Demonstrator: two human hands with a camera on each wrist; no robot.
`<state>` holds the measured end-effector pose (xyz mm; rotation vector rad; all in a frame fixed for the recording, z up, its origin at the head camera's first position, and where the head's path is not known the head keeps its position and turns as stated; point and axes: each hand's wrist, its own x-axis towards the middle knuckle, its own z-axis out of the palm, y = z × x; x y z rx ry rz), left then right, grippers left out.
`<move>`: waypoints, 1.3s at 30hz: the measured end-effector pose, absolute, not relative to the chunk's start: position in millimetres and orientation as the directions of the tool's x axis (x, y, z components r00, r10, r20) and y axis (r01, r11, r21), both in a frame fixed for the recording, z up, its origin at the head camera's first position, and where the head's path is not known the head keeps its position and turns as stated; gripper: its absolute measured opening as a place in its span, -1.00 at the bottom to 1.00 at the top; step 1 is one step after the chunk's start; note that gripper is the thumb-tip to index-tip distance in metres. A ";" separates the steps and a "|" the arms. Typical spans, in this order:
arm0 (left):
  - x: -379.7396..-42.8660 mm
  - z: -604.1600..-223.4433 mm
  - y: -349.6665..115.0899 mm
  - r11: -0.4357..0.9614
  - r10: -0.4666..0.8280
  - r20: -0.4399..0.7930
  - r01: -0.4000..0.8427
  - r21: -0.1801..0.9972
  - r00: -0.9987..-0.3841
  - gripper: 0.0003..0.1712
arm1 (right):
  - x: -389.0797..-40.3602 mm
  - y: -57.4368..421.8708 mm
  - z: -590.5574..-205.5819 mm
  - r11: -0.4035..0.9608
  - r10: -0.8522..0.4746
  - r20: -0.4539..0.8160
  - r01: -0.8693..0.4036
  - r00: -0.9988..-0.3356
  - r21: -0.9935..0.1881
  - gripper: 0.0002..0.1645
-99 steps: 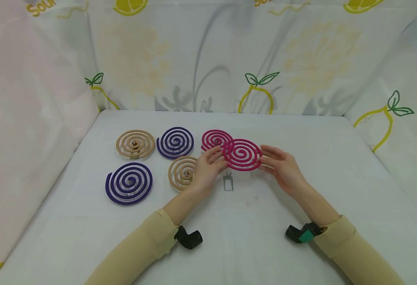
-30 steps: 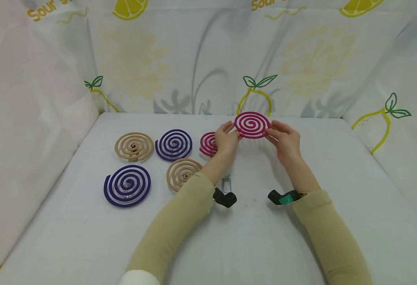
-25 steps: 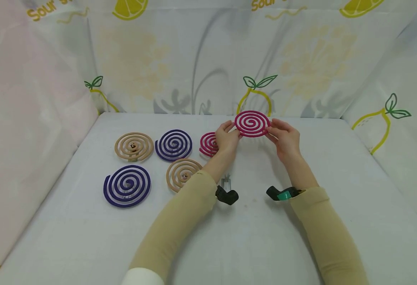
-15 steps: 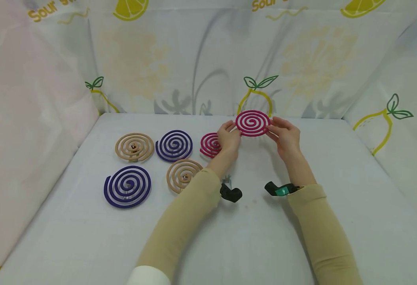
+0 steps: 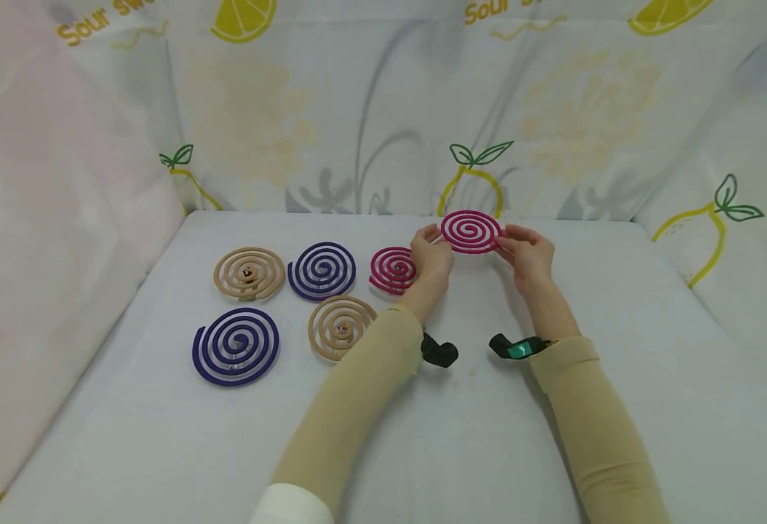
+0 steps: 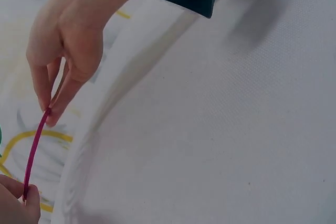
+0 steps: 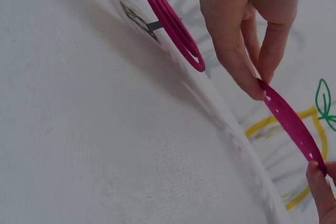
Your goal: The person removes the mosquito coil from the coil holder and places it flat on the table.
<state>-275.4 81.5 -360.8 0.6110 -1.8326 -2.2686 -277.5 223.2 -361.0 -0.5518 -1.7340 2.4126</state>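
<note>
Between both hands a magenta mosquito coil (image 5: 469, 231) is held up near the back of the table. My left hand (image 5: 432, 256) pinches its left edge, and my right hand (image 5: 531, 257) pinches the opposite edge with thumb and fingers. Seen nearly edge-on in the right wrist view, the coil (image 7: 292, 125) looks slightly bowed. Just left of my left hand stands another magenta coil (image 5: 395, 269) on a small metal stand (image 7: 139, 20), partly covered by that hand in the head view.
Left of the hands, two dark purple coils (image 5: 240, 342) and two tan coils (image 5: 342, 329) sit raised on stands. My left sleeve overlaps the nearer tan one. White cloth walls (image 5: 554, 109) with lemon prints surround the white table (image 5: 161, 451).
Both hands have carried the magenta coil back and to the right, away from the other magenta coil. A bare metal stand seen earlier is now behind my left arm in the head view.
</note>
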 end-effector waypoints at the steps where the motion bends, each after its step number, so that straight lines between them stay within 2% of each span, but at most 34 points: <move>1: -275.6 -361.6 82.3 -0.230 -0.373 -0.215 -0.134 0.964 -0.903 -0.50 | -278.1 223.6 -362.0 -0.326 0.310 -0.223 0.117 -0.924 -0.938 -0.63; 8: -273.7 -361.5 87.3 -0.145 -0.350 -0.237 -0.197 0.970 -0.906 -0.49 | -280.4 227.8 -367.3 -0.318 0.326 -0.268 0.161 -0.907 -0.934 -0.43; 14: -271.9 -359.6 91.2 -0.051 -0.325 -0.270 -0.268 0.962 -0.906 -0.53 | -282.1 229.8 -370.9 -0.309 0.335 -0.291 0.187 -0.896 -0.932 -0.40; 21: -271.5 -359.2 95.4 -0.006 -0.303 -0.307 -0.320 0.947 -0.902 -0.52 | -282.1 233.7 -377.3 -0.254 0.354 -0.310 0.228 -0.882 -0.940 -0.41; 33: -272.9 -367.4 95.0 -0.006 -0.288 -0.271 -0.282 0.960 -0.918 -0.52 | -281.8 232.1 -384.0 -0.200 0.377 -0.288 0.226 -0.880 -0.953 -0.44; 39: -276.1 -372.3 93.2 -0.009 -0.256 -0.258 -0.265 0.964 -0.932 -0.51 | -281.8 228.5 -381.8 -0.223 0.382 -0.269 0.194 -0.884 -0.955 -0.37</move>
